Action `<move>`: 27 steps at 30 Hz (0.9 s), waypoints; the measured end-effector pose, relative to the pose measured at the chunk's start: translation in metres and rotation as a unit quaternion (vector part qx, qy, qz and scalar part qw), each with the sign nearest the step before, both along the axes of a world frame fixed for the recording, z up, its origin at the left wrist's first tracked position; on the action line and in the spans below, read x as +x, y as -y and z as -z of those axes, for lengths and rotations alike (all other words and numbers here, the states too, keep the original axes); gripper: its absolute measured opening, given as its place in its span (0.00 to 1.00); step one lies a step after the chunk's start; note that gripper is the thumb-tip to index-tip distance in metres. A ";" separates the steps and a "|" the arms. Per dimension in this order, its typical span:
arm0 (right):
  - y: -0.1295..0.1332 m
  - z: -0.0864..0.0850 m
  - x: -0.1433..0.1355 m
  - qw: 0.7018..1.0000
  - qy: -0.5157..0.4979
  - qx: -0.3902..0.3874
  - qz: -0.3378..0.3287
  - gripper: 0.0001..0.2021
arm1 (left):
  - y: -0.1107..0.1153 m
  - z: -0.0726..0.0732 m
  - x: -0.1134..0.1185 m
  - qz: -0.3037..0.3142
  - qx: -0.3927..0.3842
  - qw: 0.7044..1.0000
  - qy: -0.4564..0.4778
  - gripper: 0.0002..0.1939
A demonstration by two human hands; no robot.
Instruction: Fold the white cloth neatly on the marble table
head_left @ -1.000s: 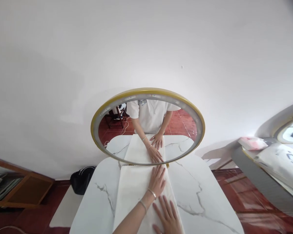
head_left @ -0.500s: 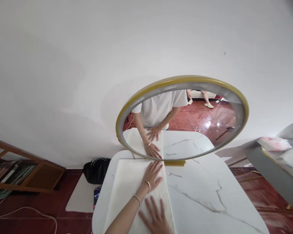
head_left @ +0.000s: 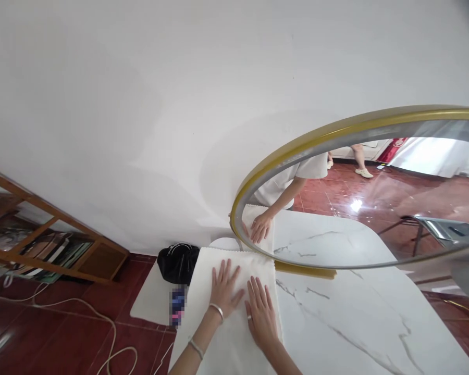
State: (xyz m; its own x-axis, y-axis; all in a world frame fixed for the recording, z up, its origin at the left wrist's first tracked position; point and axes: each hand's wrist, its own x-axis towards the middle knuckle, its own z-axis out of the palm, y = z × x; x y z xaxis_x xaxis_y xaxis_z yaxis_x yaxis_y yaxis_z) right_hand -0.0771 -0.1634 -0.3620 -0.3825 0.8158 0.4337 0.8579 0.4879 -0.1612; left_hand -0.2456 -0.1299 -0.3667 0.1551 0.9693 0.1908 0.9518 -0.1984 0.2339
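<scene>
Both hands flat on a white cloth at the table's left side
A black bag [head_left: 179, 263] sits left of the cloth [head_left: 234, 323]; the left hand [head_left: 225, 289] presses it with fingers spread, the right hand [head_left: 261, 310] beside it, fingers slightly parted, a ring on one. Rightward, the gold-rimmed oval mirror [head_left: 359, 117] stands on the marble-patterned table [head_left: 336, 317].

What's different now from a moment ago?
The white cloth has slid left across the table. The left hand moved left, and the right hand came forward beside it. Both still rest on the cloth; the mirror still stands on the table.
</scene>
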 end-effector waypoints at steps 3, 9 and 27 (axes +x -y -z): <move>-0.035 0.004 -0.012 0.999 -0.012 0.018 0.037 0.32 | -0.002 0.000 0.004 0.004 -0.006 1.000 -0.013 0.34; -0.086 0.019 -0.016 0.998 0.005 0.001 0.065 0.27 | -0.047 -0.008 0.026 -0.040 -0.029 0.999 0.009 0.31; -0.096 0.015 -0.061 0.992 0.002 -0.041 -0.123 0.17 | 0.067 0.001 -0.057 -0.169 0.025 0.985 -0.022 0.30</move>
State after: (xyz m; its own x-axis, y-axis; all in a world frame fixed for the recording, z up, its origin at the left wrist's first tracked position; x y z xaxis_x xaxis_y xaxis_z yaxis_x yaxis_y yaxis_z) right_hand -0.1378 -0.0671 -0.3768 -0.5761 0.7301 0.3675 0.7152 0.6679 -0.2059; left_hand -0.3028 -0.1966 -0.3672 -0.1651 0.9566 0.2399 0.9745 0.1208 0.1891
